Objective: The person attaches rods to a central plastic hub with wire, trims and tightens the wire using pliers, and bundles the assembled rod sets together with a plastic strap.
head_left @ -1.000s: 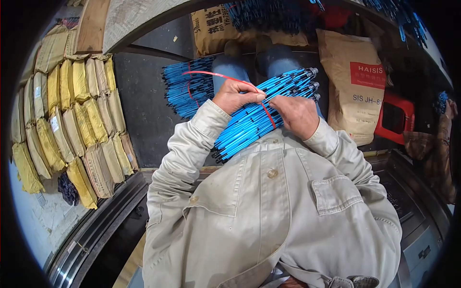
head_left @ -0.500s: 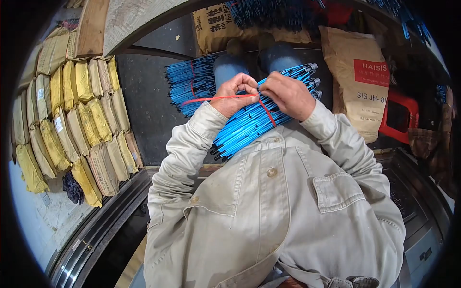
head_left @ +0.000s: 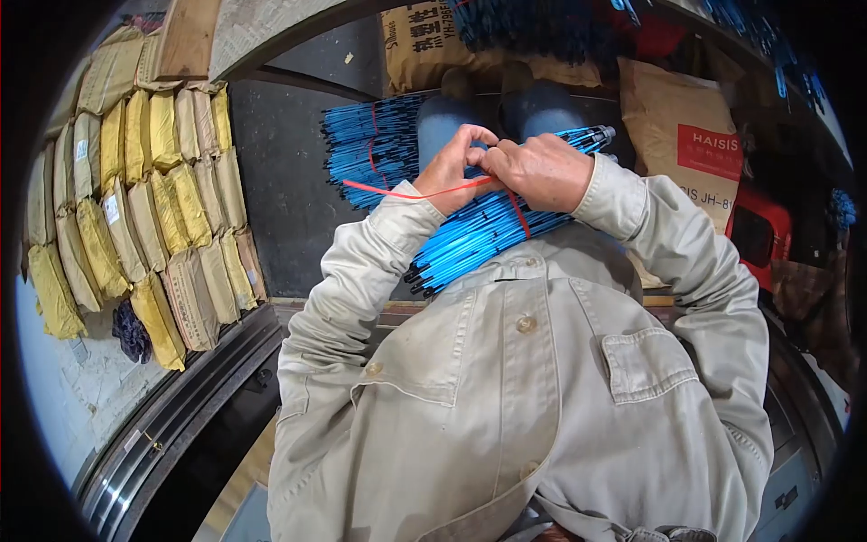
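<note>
Across my lap lies a bundle of thin blue rods (head_left: 474, 237) with black and grey ends. A red tie strip (head_left: 518, 215) wraps around it. My left hand (head_left: 454, 174) is closed above the bundle, its fingers curled in a pinch on the strip, and the strip's loose tail runs off to the left over my wrist. My right hand (head_left: 545, 172) is closed beside it, knuckles up, over the bundle's upper side. The two hands touch. What the right fingertips grip is hidden behind the hand, right where the strip passes.
Another bundle of blue rods (head_left: 368, 154) with red ties rests beyond my left wrist. Wrapped yellow and tan packets (head_left: 153, 217) are stacked at left. At right stand a paper sack (head_left: 673, 117) and a red plastic object (head_left: 768, 226). More blue rods (head_left: 524, 27) lie at the back.
My right hand has moved in against the left hand and turned knuckles up. The view has shifted slightly, and the strip's tail still hangs left.
</note>
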